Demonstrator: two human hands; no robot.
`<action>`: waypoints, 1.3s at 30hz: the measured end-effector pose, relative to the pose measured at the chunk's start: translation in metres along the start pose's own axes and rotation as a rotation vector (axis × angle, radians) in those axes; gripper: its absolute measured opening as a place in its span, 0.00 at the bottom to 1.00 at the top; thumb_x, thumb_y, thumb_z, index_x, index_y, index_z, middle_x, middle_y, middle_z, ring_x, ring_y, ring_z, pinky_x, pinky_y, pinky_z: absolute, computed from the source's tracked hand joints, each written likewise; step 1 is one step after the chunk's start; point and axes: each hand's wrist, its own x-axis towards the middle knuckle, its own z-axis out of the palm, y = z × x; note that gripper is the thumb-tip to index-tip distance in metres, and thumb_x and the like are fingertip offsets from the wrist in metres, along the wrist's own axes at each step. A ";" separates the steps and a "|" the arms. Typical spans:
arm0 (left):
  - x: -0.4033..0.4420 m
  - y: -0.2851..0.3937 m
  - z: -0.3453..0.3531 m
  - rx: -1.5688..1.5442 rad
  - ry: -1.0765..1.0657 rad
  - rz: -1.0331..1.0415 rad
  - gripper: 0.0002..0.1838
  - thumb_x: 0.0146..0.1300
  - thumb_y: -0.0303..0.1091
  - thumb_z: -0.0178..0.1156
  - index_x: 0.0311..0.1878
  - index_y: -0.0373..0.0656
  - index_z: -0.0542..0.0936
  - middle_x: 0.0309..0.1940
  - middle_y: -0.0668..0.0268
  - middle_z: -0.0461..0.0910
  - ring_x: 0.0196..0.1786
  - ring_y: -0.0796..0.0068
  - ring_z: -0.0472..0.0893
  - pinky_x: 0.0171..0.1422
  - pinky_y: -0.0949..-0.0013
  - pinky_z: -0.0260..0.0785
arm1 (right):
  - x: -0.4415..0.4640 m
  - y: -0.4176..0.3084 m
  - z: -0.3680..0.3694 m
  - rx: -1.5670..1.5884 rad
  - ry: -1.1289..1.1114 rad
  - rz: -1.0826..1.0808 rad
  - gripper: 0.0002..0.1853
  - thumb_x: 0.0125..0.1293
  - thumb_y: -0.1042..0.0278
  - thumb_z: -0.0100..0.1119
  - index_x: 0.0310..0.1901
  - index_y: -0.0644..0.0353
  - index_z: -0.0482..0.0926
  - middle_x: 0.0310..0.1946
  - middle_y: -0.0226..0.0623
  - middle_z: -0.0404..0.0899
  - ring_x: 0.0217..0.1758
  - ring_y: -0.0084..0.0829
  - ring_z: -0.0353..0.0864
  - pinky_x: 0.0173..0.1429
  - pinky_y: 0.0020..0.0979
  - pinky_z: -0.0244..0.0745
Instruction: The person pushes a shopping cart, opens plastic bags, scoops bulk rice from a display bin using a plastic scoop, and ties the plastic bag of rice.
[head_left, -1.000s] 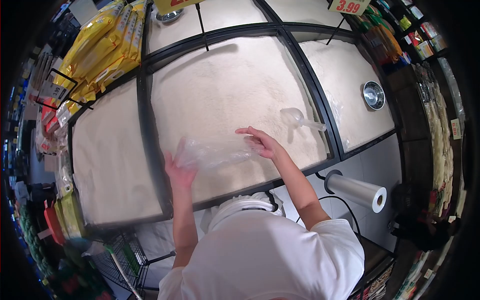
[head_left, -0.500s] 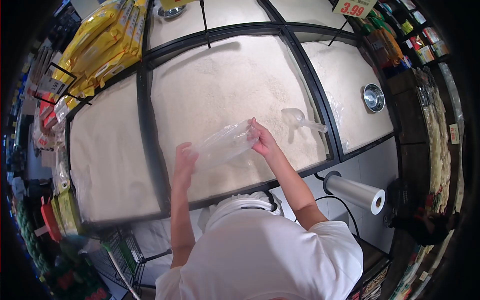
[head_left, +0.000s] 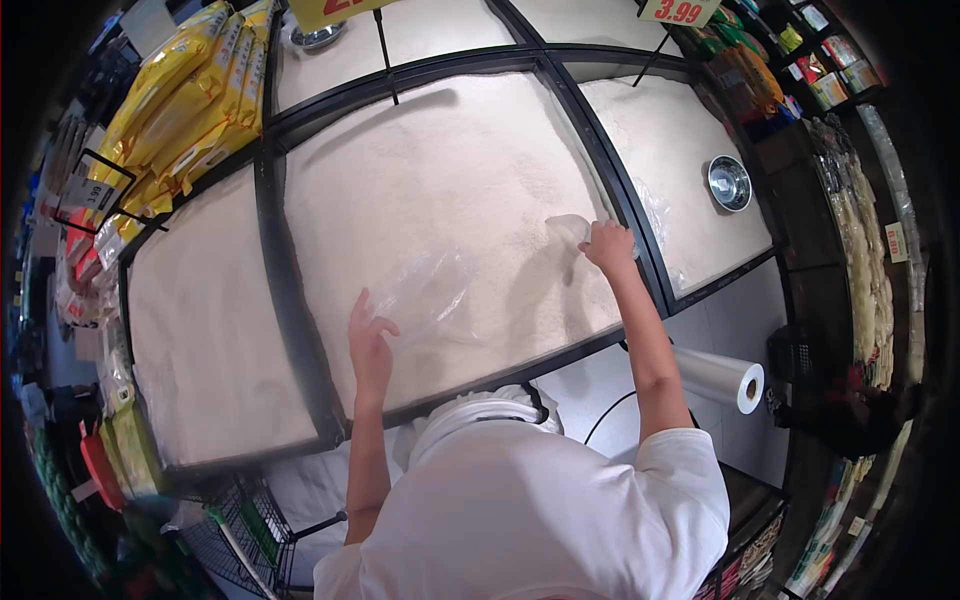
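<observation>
My right hand [head_left: 610, 246] grips the handle of a clear plastic scoop [head_left: 568, 229], which rests on the white grain in the middle bin [head_left: 440, 170]. Only the scoop's bowl shows well; my fingers cover most of its handle. Lower left, my left hand [head_left: 371, 345] holds a clear plastic bag [head_left: 428, 290] by its near end. The bag hangs loose and crumpled over the grain, its far end pointing up and right. Its mouth is hard to make out.
Black dividers [head_left: 285, 270] separate the bins. A metal bowl [head_left: 729, 183] sits in the right bin, near price signs [head_left: 680, 11]. A roll of plastic bags [head_left: 725, 380] is at the right front. Yellow packs [head_left: 185, 90] are stacked left, and a shopping cart [head_left: 250, 525] stands below.
My right hand has let go of the bag and moved right onto the scoop's handle. The bag now hangs from my left hand alone. The view has shifted slightly.
</observation>
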 end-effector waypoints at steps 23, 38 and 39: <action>0.029 0.051 0.010 -0.125 -0.147 -0.480 0.49 0.55 0.28 0.64 0.78 0.39 0.50 0.73 0.48 0.59 0.74 0.49 0.64 0.72 0.59 0.64 | -0.024 0.001 0.113 1.333 -0.605 0.334 0.34 0.72 0.31 0.44 0.27 0.59 0.75 0.14 0.25 0.67 0.12 0.21 0.63 0.18 0.27 0.62; 0.055 0.054 0.039 -0.185 -0.251 -0.393 0.58 0.53 0.32 0.70 0.79 0.38 0.41 0.78 0.46 0.48 0.77 0.49 0.59 0.75 0.59 0.61 | -0.068 -0.018 0.010 1.544 -0.772 0.183 0.32 0.74 0.32 0.41 0.34 0.58 0.73 0.13 0.22 0.64 0.13 0.19 0.61 0.20 0.24 0.61; 0.058 0.055 0.042 -0.169 -0.266 -0.396 0.59 0.53 0.32 0.70 0.79 0.38 0.40 0.78 0.45 0.47 0.78 0.49 0.57 0.76 0.59 0.60 | -0.071 -0.021 0.000 1.538 -0.778 0.165 0.31 0.74 0.32 0.40 0.34 0.58 0.73 0.13 0.22 0.64 0.12 0.19 0.61 0.20 0.24 0.60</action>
